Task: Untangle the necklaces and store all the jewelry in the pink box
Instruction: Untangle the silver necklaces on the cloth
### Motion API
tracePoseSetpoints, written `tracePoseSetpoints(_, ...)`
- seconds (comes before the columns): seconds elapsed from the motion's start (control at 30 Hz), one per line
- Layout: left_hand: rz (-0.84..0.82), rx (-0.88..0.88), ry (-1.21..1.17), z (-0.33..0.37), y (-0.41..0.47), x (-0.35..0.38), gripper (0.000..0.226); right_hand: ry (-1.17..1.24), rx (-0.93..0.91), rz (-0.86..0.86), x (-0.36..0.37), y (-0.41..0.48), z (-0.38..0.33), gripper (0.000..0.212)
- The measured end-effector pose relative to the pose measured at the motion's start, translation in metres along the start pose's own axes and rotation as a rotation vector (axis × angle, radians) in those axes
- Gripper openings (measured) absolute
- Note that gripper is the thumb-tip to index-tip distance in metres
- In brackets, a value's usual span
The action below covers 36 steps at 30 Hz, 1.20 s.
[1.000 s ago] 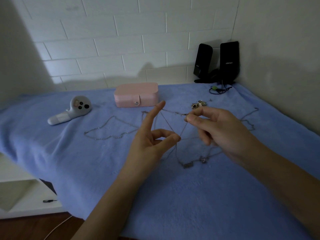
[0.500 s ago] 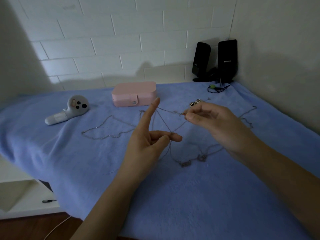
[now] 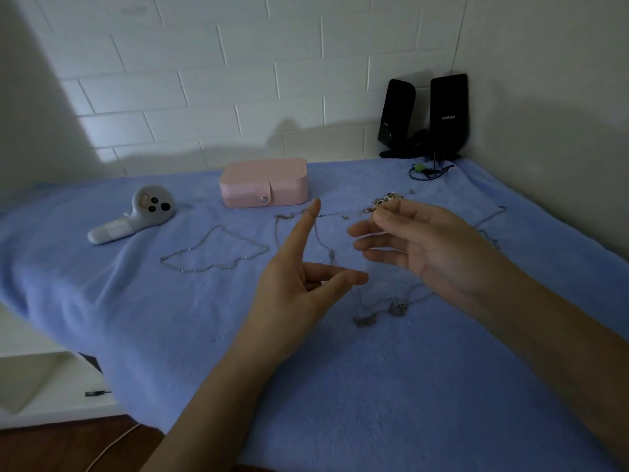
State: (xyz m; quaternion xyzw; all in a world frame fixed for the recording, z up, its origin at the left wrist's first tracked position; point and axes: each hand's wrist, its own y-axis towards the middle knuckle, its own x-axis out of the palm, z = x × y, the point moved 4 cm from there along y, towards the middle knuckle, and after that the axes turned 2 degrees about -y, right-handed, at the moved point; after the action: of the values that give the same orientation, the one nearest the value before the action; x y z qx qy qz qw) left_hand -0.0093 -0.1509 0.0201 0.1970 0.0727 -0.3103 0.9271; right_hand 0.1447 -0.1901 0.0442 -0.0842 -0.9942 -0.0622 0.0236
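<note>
Head view. Blue fleece blanket (image 3: 340,386) covers the counter, which sits in a corner of white brick-pattern wall (image 3: 238,63). Wooden floor (image 3: 51,447) shows at lower left. Pink box (image 3: 263,185), lid closed, stands at upper centre near the wall. Left of it lies a grey handheld device (image 3: 136,216), and two black speakers (image 3: 425,117) stand at upper right. One loose chain (image 3: 218,257) lies left of centre. Tangled necklaces (image 3: 374,315), with two pendants, lie at centre, their strands rising to both hands. Right hand (image 3: 435,247): thumb and forefinger pinch a strand, the other fingers loosely spread. Left hand (image 3: 296,287): forefinger straight up with a strand across its tip, thumb out, remaining fingers curled. Whether this grip pinches the chain cannot be told. Small jewelry cluster (image 3: 388,198) is partly hidden behind the right hand. Lifted strands are thin and blurred.
</note>
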Motion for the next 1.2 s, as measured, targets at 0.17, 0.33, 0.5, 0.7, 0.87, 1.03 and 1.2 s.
tracePoseSetpoints(0.17,-0.020,0.042,0.038,-0.003,-0.001,0.001,0.066,0.284,0.031,-0.016,-0.005,0.002,-0.007,0.015)
tracePoseSetpoints(0.33,-0.009,0.050,-0.067,-0.003,0.002,-0.003,0.059,0.308,0.055,-0.045,-0.017,0.003,-0.013,0.021)
tracePoseSetpoints(0.5,-0.047,0.043,-0.064,0.004,0.012,-0.009,0.058,0.691,0.180,-0.624,-0.022,-0.001,-0.016,0.039)
tracePoseSetpoints(0.7,-0.137,-0.106,-0.097,0.014,0.027,-0.022,0.031,0.693,0.181,-0.679,-0.044,0.002,-0.014,0.045)
tracePoseSetpoints(0.87,-0.030,-0.127,-0.100,0.021,0.036,-0.043,0.016,0.579,0.118,-0.651,-0.051,0.006,-0.013,0.042)
tracePoseSetpoints(1.03,0.090,-0.209,-0.021,0.023,0.041,-0.069,0.029,0.716,0.004,-0.491,-0.060,0.014,-0.017,0.046)
tracePoseSetpoints(1.2,-0.113,-0.414,0.287,0.017,0.036,-0.071,0.041,0.445,-0.006,-0.225,-0.054,0.013,-0.012,0.040)
